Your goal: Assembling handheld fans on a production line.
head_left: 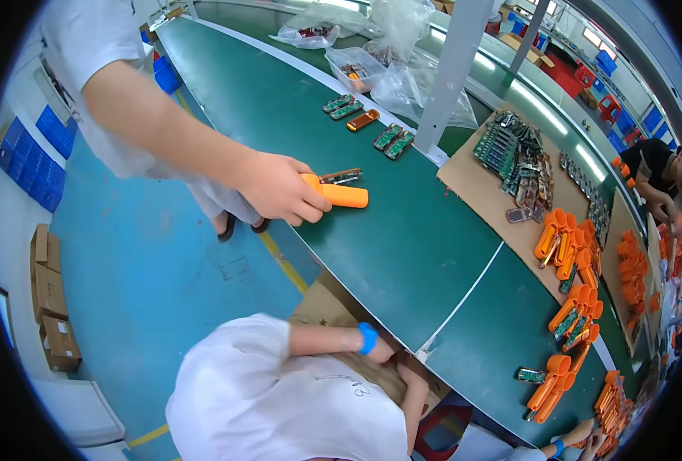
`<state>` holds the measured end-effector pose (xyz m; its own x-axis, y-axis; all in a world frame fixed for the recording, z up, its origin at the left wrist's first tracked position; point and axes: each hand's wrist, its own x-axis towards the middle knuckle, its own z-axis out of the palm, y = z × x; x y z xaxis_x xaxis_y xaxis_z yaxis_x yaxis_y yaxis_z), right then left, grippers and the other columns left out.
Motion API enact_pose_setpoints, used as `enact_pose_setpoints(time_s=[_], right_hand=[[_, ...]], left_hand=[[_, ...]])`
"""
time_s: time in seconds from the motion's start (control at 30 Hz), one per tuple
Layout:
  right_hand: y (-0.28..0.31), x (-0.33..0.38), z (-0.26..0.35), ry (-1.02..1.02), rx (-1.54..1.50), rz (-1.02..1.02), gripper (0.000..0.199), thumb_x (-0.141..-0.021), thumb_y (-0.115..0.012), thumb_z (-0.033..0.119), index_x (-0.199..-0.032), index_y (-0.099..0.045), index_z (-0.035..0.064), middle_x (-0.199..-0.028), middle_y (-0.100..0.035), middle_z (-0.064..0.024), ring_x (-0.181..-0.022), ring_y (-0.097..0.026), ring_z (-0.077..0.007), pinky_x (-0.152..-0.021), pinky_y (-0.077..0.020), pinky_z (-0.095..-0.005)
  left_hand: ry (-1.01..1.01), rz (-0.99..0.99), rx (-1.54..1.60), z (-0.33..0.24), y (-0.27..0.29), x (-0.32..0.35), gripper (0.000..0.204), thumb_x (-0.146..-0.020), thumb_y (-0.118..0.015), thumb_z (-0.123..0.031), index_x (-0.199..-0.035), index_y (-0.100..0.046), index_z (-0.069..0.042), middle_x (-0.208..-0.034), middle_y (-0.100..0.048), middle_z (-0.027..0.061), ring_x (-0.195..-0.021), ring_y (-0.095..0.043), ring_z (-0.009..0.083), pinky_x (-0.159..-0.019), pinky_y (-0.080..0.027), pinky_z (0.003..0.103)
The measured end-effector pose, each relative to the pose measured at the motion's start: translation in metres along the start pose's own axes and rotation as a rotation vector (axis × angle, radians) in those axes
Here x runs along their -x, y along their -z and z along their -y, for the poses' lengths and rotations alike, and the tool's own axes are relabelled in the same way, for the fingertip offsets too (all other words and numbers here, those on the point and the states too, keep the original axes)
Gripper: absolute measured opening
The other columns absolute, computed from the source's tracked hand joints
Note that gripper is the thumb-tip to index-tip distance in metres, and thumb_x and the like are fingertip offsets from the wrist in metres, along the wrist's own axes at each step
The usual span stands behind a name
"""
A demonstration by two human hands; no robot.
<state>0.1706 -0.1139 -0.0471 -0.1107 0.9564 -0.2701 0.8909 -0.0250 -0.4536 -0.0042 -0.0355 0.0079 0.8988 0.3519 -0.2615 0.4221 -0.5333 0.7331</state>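
Both of my hands are low at the near edge of the green table, over brown star-printed material (333, 303) on my lap. My left hand (383, 351), with a blue band at its wrist, rests close to the edge, its fingers mostly hidden. Beside it, my right hand (412, 374) is near the table edge too; its fingers do not show clearly. At the left, a co-worker's hand (283, 188) grips an orange plastic housing (345, 195) over the table. A slim brown and metal part (341, 177) is right behind that housing.
Small green circuit boards (393, 140) and an orange-brown casing (362, 120) lie on the green table (387, 261). Cardboard (472, 180) at right bears piled boards; orange ringed housings (564, 246) run along the right side. A metal post (452, 77) rises behind. Another co-worker's hands (587, 438) are at lower right.
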Motion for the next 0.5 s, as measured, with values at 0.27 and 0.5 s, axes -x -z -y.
enact_pose_setpoints(time_s=[0.27, 0.5], right_hand=[[0.207, 0.064, 0.143, 0.562, -0.428, 0.242, 0.015, -0.079, -0.060, 0.010, -0.091, -0.066, 0.0055, -0.082, -0.066, -0.0138, -0.076, -0.063, -0.0313, -0.071, -0.0506, -0.0367], [0.258, -0.119, 0.232, 0.769, -0.303, -0.253, 0.027, -0.090, -0.052, 0.016, -0.112, -0.054, -0.0005, -0.109, -0.058, -0.0200, -0.102, -0.056, -0.0346, -0.087, -0.0458, -0.0401]], left_hand=[[-0.009, -0.839, 0.243, -0.074, 0.164, 0.153, 0.016, -0.090, -0.059, -0.016, -0.088, -0.061, 0.000, -0.075, -0.062, 0.0083, -0.068, -0.059, 0.0166, -0.062, -0.048, 0.030], [0.229, -1.293, 1.248, -0.037, 0.182, 0.162, 0.022, -0.094, -0.051, -0.019, -0.101, -0.055, 0.002, -0.083, -0.064, 0.0124, -0.069, -0.064, 0.0233, -0.060, -0.053, 0.032]])
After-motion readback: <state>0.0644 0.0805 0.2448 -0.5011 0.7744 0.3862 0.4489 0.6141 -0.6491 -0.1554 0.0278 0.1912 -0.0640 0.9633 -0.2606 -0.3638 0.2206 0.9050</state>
